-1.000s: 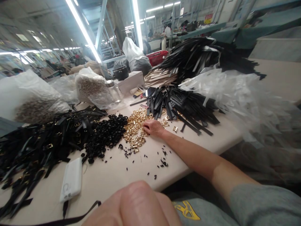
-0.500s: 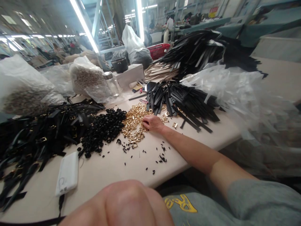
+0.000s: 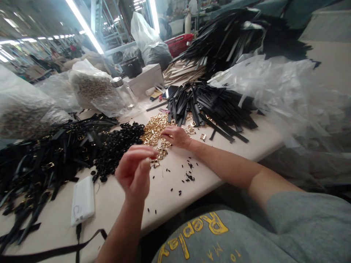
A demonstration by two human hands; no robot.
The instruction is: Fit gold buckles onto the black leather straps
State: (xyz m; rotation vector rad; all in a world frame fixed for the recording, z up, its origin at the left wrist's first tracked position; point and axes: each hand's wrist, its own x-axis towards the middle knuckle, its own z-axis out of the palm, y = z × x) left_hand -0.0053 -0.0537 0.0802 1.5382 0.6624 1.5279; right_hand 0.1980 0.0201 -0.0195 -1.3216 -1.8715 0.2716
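Observation:
My right hand (image 3: pixel 177 137) is at the near right side of a pile of small gold buckles (image 3: pixel 155 126). Its fingers are bent together with the tips among the buckles; whatever is between them is hidden. In front of the pile, my left hand (image 3: pixel 135 170) is raised over the table, slightly blurred. Its fingers stretch loosely to the right with the thumb apart, and I see nothing held. Left of the buckles is a heap of small black rings (image 3: pixel 117 146). Black flat straps (image 3: pixel 192 102) lie fanned out behind my right hand.
Finished-looking black straps with buckles (image 3: pixel 55 153) cover the left side. A white power bank (image 3: pixel 83 201) with a cable lies nearer me. Tiny black pieces (image 3: pixel 189 177) are scattered near the front edge. A glass jar (image 3: pixel 123 93), filled bags (image 3: pixel 91 86) and clear plastic (image 3: pixel 274 84) stand around.
My left hand has moved away from close in front of the camera, out over the table towards the buckles. My right hand stays at the pile, its fingers a little shifted. The view has tilted down.

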